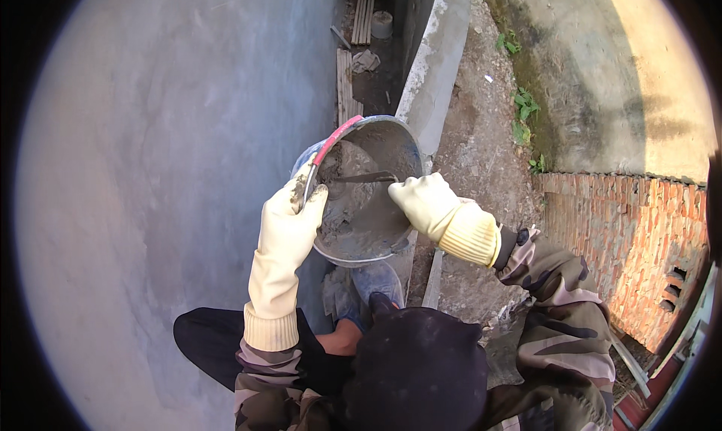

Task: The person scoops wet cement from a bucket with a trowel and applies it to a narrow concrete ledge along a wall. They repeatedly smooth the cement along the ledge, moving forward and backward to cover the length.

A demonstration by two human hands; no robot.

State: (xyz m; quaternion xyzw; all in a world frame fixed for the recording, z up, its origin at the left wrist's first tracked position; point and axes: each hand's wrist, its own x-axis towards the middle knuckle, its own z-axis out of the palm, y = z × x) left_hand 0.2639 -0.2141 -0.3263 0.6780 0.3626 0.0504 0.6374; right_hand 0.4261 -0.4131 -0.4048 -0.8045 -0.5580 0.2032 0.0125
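Note:
I grip the rim of a bucket (395,153) with a pink-covered handle in my gloved left hand (293,213), at its left side. My gloved right hand (429,205) is closed on the handle of a trowel (361,177), whose metal blade is inside the bucket. Grey wet mortar (342,217) lies in the bucket and coats its inside. The left glove's fingers are smeared with grey. My shoes (376,280) show below the bucket.
A grey plastered wall (150,168) fills the left. A low concrete ledge (436,62) runs ahead, beside a trench with planks (346,92) and a small container (381,26). On the right are rubble ground (481,153), weeds (524,104) and a brick wall (624,243).

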